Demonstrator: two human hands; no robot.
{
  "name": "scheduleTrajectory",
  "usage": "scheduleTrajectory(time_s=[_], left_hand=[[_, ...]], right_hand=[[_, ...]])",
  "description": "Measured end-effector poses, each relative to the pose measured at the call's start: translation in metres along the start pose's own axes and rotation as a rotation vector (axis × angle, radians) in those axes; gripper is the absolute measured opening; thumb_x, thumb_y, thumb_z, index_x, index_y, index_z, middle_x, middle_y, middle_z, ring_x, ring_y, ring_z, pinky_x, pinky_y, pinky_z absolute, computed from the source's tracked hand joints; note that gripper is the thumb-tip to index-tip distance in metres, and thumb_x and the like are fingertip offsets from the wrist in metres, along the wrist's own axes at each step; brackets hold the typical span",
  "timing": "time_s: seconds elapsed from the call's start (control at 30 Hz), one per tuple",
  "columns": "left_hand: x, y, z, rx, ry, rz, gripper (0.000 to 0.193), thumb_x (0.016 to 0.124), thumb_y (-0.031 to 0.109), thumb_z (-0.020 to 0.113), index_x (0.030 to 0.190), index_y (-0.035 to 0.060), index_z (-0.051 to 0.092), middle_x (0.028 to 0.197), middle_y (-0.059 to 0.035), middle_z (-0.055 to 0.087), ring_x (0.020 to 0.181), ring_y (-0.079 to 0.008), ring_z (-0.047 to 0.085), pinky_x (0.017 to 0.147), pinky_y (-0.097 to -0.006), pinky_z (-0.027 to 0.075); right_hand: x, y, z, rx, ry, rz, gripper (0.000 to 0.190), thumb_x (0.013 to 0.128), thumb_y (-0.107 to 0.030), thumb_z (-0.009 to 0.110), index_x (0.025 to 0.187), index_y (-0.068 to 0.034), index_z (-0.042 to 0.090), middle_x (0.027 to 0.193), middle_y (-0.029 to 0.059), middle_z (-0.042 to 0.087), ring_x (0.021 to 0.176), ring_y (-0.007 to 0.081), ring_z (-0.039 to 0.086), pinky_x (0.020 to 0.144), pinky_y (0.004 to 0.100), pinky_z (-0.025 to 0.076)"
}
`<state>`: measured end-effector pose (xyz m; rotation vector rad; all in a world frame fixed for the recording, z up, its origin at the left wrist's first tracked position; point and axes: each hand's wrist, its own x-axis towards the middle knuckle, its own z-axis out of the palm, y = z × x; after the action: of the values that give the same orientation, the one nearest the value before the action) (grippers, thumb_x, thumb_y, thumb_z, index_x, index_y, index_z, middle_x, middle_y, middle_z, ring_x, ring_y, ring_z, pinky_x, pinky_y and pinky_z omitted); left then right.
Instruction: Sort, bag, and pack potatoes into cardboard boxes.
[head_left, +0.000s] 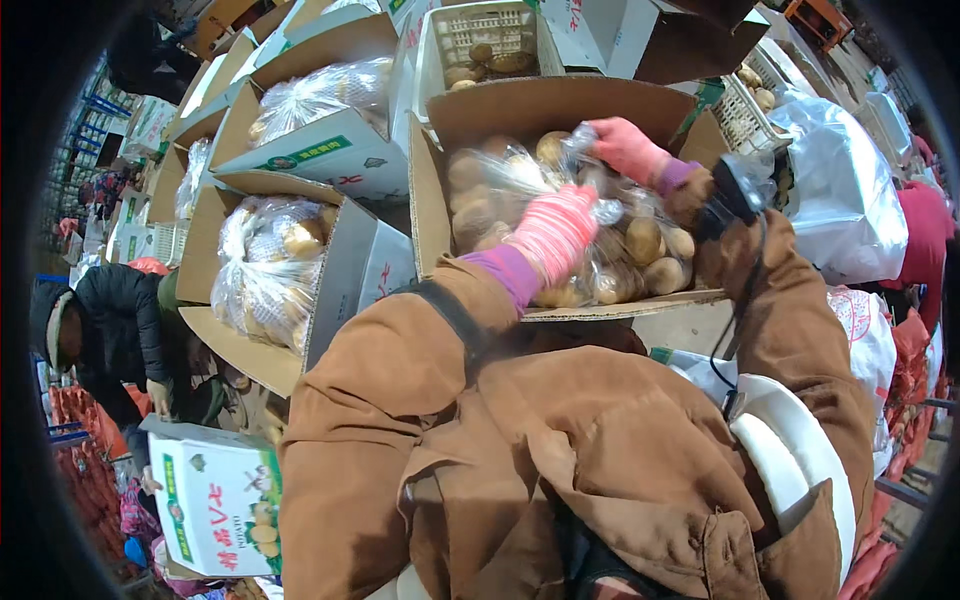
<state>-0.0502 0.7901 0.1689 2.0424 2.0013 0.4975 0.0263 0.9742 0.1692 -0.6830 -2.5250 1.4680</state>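
Observation:
In the head view an open cardboard box (626, 306) stands in front of me, holding potatoes (643, 238) in a clear plastic bag (491, 180). My left hand (555, 229), in a pink striped knit glove, is closed on gathered plastic, with a crumpled end poking out beside the thumb. Further back and to the right, my right hand (628, 148), in a pink glove, pinches another bunch of the bag's film. Both hands are above the potatoes. Some potatoes show clearly through the film; others are blurred behind it.
Boxes of bagged potatoes (274, 262) stand close on the left. Behind the box is a white plastic crate (487, 19) with a few potatoes. Clear plastic film (844, 180) hangs at right. A person (112, 322) at lower left holds a printed potato carton (217, 502).

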Motion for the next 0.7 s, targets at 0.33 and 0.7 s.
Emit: scheduleTrajectory(time_s=[0.33, 0.7], left_hand=[[0.001, 0.018, -0.030, 0.197, -0.291, -0.184, 0.021, 0.077, 0.017, 0.062, 0.094, 0.0041, 0.066, 0.082, -0.0181, 0.066, 0.078, -0.0325, 0.065, 0.067, -0.0416, 0.053], [-0.028, 0.052, -0.008, -1.306, -0.097, -0.479, 0.022, 0.082, 0.015, 0.057, 0.099, 0.0022, 0.054, 0.083, -0.0122, 0.056, 0.081, -0.0250, 0.058, 0.075, -0.0383, 0.048]], right_hand=[[-0.001, -0.090, 0.017, 0.153, -0.282, -0.106, 0.026, 0.078, -0.014, 0.066, 0.103, -0.004, 0.065, 0.086, 0.0043, 0.065, 0.074, 0.0112, 0.059, 0.070, 0.0270, 0.049], [-0.043, -0.043, 0.027, -0.579, -0.111, -0.052, 0.030, 0.067, -0.017, 0.073, 0.093, -0.006, 0.064, 0.092, 0.0138, 0.064, 0.089, 0.0316, 0.061, 0.080, 0.0363, 0.049]])
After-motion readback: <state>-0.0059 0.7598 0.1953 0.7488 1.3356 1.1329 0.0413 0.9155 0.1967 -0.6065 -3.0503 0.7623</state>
